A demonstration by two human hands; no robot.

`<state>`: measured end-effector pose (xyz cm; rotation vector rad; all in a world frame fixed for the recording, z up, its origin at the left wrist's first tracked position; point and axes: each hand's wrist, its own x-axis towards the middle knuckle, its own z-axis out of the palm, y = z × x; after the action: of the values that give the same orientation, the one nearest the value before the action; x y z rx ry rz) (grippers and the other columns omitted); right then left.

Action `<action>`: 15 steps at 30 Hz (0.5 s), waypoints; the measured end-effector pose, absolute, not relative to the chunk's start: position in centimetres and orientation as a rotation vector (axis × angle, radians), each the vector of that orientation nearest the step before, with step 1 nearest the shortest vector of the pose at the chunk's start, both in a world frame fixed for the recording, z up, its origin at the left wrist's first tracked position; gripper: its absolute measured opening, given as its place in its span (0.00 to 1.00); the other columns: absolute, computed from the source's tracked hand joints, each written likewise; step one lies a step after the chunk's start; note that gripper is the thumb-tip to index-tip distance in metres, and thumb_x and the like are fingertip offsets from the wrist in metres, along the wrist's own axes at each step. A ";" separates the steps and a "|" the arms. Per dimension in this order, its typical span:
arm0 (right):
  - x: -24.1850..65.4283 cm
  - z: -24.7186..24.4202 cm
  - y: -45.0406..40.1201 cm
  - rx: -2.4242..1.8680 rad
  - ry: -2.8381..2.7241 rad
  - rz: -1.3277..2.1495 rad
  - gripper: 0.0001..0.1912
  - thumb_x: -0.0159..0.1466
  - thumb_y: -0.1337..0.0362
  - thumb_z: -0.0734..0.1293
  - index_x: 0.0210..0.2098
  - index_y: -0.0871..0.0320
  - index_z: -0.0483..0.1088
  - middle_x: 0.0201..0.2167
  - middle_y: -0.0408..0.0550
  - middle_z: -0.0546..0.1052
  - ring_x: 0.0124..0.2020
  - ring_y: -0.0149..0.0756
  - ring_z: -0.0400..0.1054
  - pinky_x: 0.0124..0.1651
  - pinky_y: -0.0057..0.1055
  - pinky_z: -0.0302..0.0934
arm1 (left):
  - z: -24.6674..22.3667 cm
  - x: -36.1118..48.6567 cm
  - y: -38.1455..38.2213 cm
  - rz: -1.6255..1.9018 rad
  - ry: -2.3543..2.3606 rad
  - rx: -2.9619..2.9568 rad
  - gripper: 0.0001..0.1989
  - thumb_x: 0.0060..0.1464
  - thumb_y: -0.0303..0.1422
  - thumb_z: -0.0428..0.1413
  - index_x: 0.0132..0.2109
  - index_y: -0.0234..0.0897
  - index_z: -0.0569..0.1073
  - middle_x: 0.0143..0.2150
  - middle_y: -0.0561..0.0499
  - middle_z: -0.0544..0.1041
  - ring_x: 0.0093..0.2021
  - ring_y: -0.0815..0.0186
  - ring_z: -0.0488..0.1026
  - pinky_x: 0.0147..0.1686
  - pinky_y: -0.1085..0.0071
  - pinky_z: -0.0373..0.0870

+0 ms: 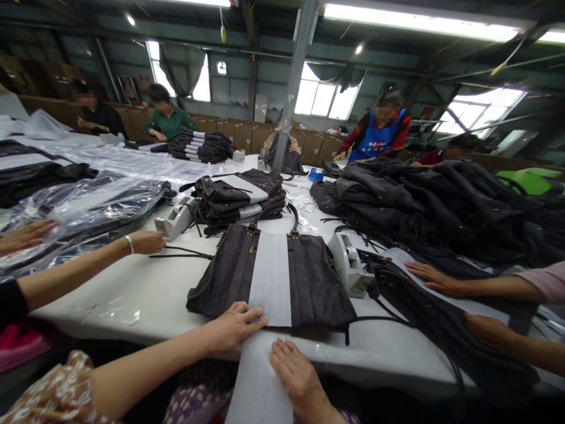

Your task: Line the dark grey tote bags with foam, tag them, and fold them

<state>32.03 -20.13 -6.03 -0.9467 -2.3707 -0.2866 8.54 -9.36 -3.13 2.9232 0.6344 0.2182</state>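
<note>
A dark grey handbag [309, 277] lies flat on the white table in front of me, its handles pointing away. A white foam-like strip [270, 277] runs down its middle and over the table's front edge, where its lower part [258, 383] hangs towards my lap. My left hand [241, 325] rests at the bag's bottom edge, fingers stretched out onto the left side of the strip. Lower down, my right hand [300, 374] lies with its fingers flat on the right side of the hanging part. The underside of both hands is hidden.
Tape dispensers stand left [176, 219] and right [348, 265] of the bag. Behind it is a stack of bags [247, 194]; a large dark pile [397, 194] rises at right. Co-workers' hands [148, 241] [435, 278] work on both sides. A post [293, 88] stands ahead.
</note>
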 end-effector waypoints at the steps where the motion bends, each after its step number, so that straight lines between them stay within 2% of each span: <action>1: 32.0 -5.6 -20.1 -0.933 -2.382 -0.275 0.19 0.64 0.75 0.53 0.48 0.63 0.70 0.45 0.57 0.78 0.51 0.43 0.70 0.52 0.42 0.69 | -3.1 8.5 -9.4 0.224 0.636 2.918 0.33 0.51 0.28 0.51 0.65 0.40 0.56 0.62 0.45 0.63 0.47 0.57 0.64 0.50 0.61 0.60; 8: 32.0 -1.0 -18.0 -1.005 -2.386 -0.006 0.17 0.66 0.70 0.53 0.47 0.60 0.69 0.44 0.56 0.78 0.49 0.40 0.71 0.51 0.41 0.67 | -2.6 8.2 -9.7 0.343 0.578 2.812 0.35 0.50 0.33 0.54 0.65 0.37 0.55 0.64 0.43 0.61 0.52 0.55 0.64 0.54 0.60 0.58; 12: 31.7 0.6 -16.9 -1.087 -2.392 -0.050 0.13 0.67 0.67 0.56 0.42 0.57 0.71 0.44 0.54 0.77 0.41 0.38 0.71 0.42 0.36 0.65 | -3.6 8.9 -10.2 0.478 0.695 2.780 0.26 0.56 0.34 0.52 0.61 0.38 0.62 0.61 0.44 0.66 0.49 0.58 0.67 0.51 0.62 0.63; 15: 31.9 1.1 -16.1 -1.022 -2.526 -0.162 0.11 0.67 0.67 0.58 0.42 0.56 0.71 0.50 0.52 0.75 0.45 0.39 0.67 0.47 0.37 0.61 | -4.8 9.6 -10.7 0.567 0.786 2.817 0.20 0.60 0.31 0.50 0.59 0.37 0.65 0.59 0.44 0.69 0.46 0.60 0.68 0.48 0.62 0.65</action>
<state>31.89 -16.10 1.06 -1.0224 -2.5259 -0.1624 9.60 -10.72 -4.81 2.8174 0.7864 0.5666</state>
